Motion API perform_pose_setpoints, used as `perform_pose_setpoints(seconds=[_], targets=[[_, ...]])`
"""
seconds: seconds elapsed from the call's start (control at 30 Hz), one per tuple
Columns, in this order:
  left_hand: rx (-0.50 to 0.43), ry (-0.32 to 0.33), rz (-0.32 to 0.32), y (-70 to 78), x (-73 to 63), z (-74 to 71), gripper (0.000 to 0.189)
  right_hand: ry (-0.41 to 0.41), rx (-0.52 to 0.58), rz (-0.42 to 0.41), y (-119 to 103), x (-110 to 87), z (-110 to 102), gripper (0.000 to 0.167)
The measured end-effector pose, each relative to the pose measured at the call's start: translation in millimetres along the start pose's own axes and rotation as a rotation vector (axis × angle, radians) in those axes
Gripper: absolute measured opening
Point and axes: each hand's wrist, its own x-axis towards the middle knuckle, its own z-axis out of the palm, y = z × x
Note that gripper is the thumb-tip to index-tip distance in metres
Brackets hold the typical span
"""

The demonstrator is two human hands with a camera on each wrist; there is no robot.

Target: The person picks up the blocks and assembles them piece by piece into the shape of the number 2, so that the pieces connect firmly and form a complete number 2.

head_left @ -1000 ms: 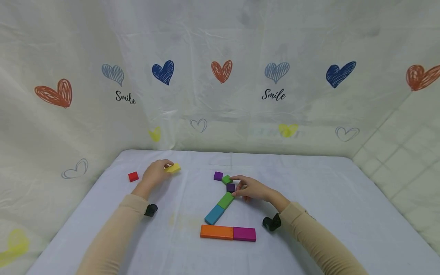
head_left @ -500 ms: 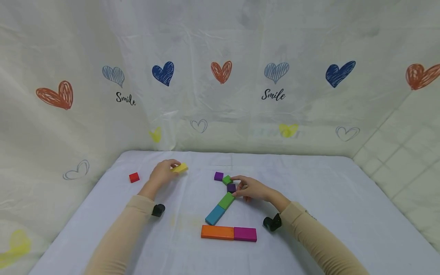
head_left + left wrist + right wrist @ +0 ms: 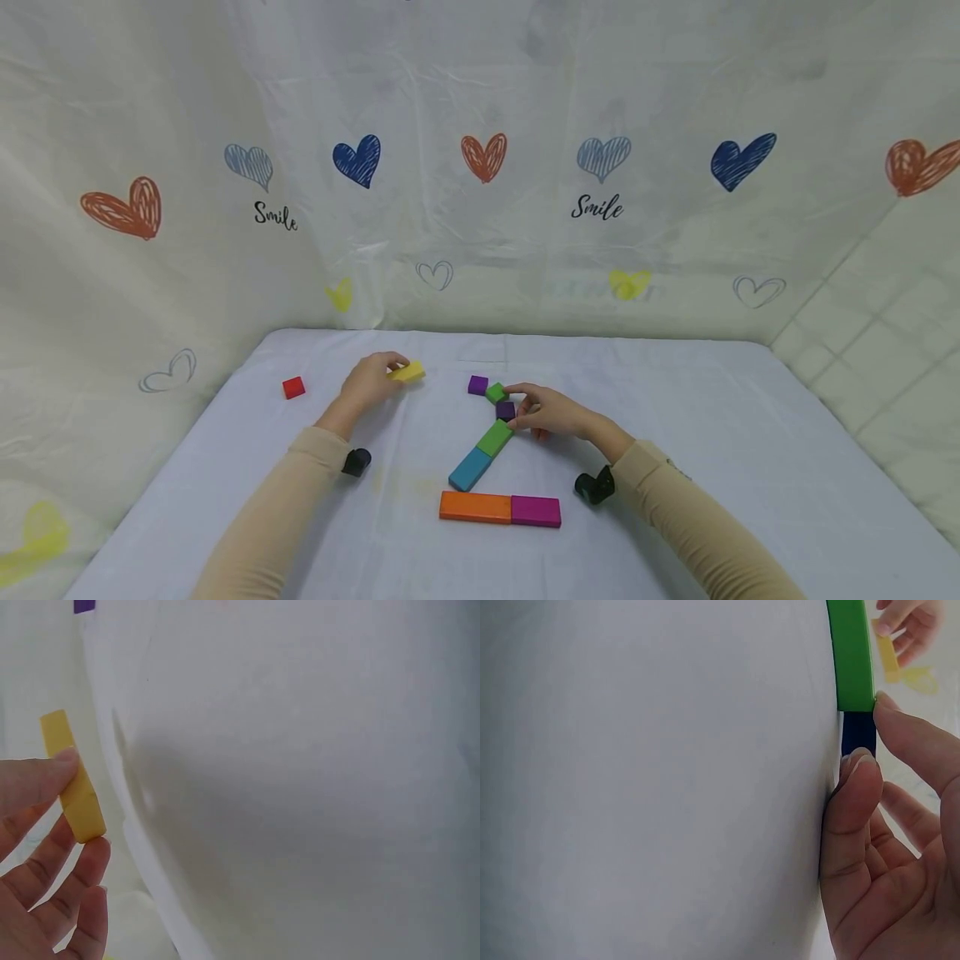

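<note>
My left hand pinches a yellow rectangular block between thumb and fingers, raised over the left middle of the table. At the centre, my right hand rests beside a crooked line of blocks. Its index fingertip is at a small green block, and its thumb is at the end of a longer green block. Between these sits a dark purple cube, with fingertips close to it in the right wrist view. A blue block continues the line toward me. A purple cube stands at the far end.
Nearer me, an orange block and a magenta block lie end to end across the table. A red cube sits at the far left on the white tablecloth. Behind hangs a white curtain with printed hearts.
My left hand has moved right with the yellow block, toward the line of blocks. My right hand has kept its place, and the other blocks lie as before.
</note>
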Motion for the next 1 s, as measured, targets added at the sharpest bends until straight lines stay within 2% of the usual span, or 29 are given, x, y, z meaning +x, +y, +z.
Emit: perform_pose_setpoints(seconds=[0.23, 0.67, 1.0], targets=[[-0.017, 0.005, -0.007, 10.7, 0.7, 2.6, 0.039, -0.006, 0.006, -0.003, -0.4, -1.0, -0.4, 0.065], [-0.018, -0.006, 0.042, 19.5, 3.3, 13.7, 0.038, 0.008, 0.0, 0.0, 1.9, 0.1, -0.3, 0.065], [-0.024, -0.021, 0.038, 28.2, 7.6, 22.8, 0.036, 0.004, -0.007, 0.01, -0.9, -1.0, 0.1, 0.065]])
